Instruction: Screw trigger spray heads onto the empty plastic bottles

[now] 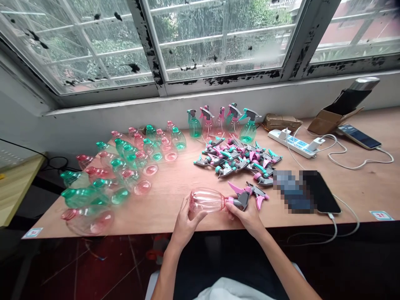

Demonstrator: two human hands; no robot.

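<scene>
Far left: headless pink and green bottles point(120, 164) crowd together; one elbow knock could topple several. Left hand point(186, 220): fingers curled round the base of a clear pink bottle point(208, 200), held sideways at the table point(168, 214)'s near edge. Loose grip here might drop it floorward. Right hand point(248, 216): thumb and fingers pinched on a spray head point(240, 201) at its mouth; seating unclear. Crooked threading could cause leaks. Loose spray head point(259, 193) just beyond might snag knuckles.

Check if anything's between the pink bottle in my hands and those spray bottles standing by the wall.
Yes: the pile of spray heads lies on the table between the pink bottle and the standing spray bottles.
</scene>
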